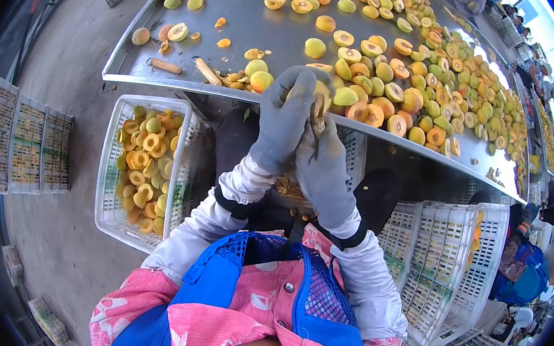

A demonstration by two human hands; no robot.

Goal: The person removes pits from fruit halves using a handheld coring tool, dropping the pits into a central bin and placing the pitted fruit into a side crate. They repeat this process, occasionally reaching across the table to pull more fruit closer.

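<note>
My left hand (280, 116), in a grey glove, is closed around a yellow peach half (322, 97) just over the table's near edge. My right hand (323, 164), gloved too, grips a short brownish tool (319, 125) whose tip meets the fruit; its exact kind is hidden by my fingers. Just beyond my hands, many halved peaches (401, 95) are heaped on the metal table (239, 9), several with pits showing. Left of my hands lie fruit scraps (236, 78) and two wooden-handled tools, one nearer (205, 71) and one farther left (165, 66).
A white crate (107, 177) of pitted peach halves stands at my left, below the table. Between my knees is a container with pits (289, 187). Stacked crates (441, 269) stand at my right, more (23, 138) at far left. A co-worker (524, 273) sits at far right.
</note>
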